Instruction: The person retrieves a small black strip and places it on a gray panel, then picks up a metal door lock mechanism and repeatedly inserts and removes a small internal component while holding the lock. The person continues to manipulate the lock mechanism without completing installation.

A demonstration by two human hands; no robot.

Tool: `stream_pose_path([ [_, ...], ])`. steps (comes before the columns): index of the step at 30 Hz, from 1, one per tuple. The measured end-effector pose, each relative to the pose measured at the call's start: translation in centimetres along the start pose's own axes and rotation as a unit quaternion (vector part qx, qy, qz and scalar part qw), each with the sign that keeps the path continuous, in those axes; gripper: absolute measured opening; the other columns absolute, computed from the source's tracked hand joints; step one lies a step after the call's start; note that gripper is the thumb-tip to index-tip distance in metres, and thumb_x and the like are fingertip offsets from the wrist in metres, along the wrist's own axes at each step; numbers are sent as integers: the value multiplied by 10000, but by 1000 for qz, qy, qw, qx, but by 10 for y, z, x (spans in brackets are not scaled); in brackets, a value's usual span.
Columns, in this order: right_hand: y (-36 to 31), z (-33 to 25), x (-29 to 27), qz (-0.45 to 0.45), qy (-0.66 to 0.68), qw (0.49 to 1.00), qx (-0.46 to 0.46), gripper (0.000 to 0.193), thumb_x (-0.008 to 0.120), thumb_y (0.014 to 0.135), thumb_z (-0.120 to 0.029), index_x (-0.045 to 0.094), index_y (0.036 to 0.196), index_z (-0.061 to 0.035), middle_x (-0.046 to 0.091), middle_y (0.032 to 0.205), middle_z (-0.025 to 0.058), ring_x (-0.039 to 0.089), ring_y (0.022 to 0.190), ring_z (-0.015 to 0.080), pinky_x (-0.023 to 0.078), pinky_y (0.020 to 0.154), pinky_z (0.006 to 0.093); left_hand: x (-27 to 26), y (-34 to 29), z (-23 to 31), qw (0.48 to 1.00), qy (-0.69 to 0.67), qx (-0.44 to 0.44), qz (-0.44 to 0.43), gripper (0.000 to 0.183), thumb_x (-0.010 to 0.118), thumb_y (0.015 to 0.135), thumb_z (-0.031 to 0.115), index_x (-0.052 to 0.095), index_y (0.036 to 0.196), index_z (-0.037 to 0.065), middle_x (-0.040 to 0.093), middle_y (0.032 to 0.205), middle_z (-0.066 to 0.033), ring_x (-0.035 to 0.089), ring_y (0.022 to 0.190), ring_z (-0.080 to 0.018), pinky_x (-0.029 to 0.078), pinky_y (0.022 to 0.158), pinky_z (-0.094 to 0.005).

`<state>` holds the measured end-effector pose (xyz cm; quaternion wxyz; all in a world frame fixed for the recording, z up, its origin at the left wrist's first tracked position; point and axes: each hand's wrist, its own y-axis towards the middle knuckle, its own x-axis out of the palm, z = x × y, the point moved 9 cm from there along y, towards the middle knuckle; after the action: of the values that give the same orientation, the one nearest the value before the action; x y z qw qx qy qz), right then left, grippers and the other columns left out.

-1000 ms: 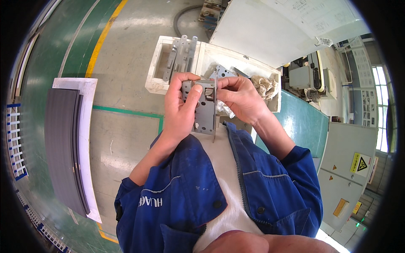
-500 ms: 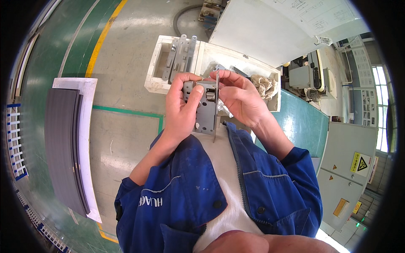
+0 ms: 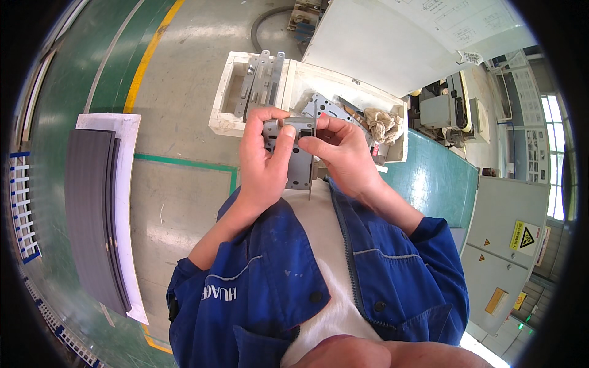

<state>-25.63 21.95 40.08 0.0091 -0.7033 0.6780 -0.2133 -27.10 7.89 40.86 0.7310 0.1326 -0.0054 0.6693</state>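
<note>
In front of my chest I hold a grey metal mortise lock (image 3: 299,165) upright, its long narrow faceplate turned to the right. My left hand (image 3: 265,153) grips the case from the left, thumb lying across its near face and fingers behind it. My right hand (image 3: 345,152) is closed at the faceplate's upper part, with the thumb reaching onto the case and the index finger behind. What lies under the right fingertips is hidden. Just beyond, another lock case (image 3: 325,107) lies in a white wooden box (image 3: 319,76).
Several metal lock parts (image 3: 262,80) lie across the box's left compartment. A crumpled rag (image 3: 383,126) sits at its right end. Dark strips (image 3: 95,214) rest on a white board at the left. A green tabletop (image 3: 429,178) and grey cabinets (image 3: 503,227) stand to the right.
My right thumb has moved left onto the lock case, and the right fingers have closed in at the faceplate. The lock has shifted slightly left, uncovering more of the lock case in the box.
</note>
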Motion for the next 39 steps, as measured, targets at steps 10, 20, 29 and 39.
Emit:
stream_pose_path([
  [10, 0, -2, 9, -11, 3, 999, -42, 285, 697, 854, 12, 634, 1129, 53, 701, 1028, 103, 652, 923, 126, 531, 834, 281, -3, 1, 3, 1000, 27, 13, 9, 183, 563, 952, 58, 520, 1130, 39, 532, 920, -15, 448, 723, -47, 388, 614, -218],
  [20, -1, 3, 5, 1, -22, 1000, -21, 211, 688, 886, -34, 647, 1069, 64, 710, 974, 112, 655, 872, 125, 528, 785, 272, -2, 2, 3, 1000, 12, 8, 11, 183, 566, 954, 63, 520, 1129, 39, 534, 919, -11, 433, 697, -33, 368, 576, -207],
  [29, -2, -7, 9, -5, -68, 996, -63, 236, 674, 892, -27, 660, 1110, 60, 720, 986, 112, 657, 866, 109, 535, 774, 258, 0, 4, 11, 999, 30, 31, 7, 172, 567, 955, 64, 521, 1119, 38, 530, 916, -5, 418, 685, -29, 359, 564, -204],
  [39, 4, 0, 0, 18, -90, 994, -54, 204, 698, 879, -43, 655, 1060, 41, 711, 932, 70, 644, 814, 73, 523, 669, 231, -4, 3, 5, 999, 31, 7, 12, 181, 571, 956, 71, 524, 1128, 42, 533, 916, -4, 405, 685, -30, 339, 559, -199],
])
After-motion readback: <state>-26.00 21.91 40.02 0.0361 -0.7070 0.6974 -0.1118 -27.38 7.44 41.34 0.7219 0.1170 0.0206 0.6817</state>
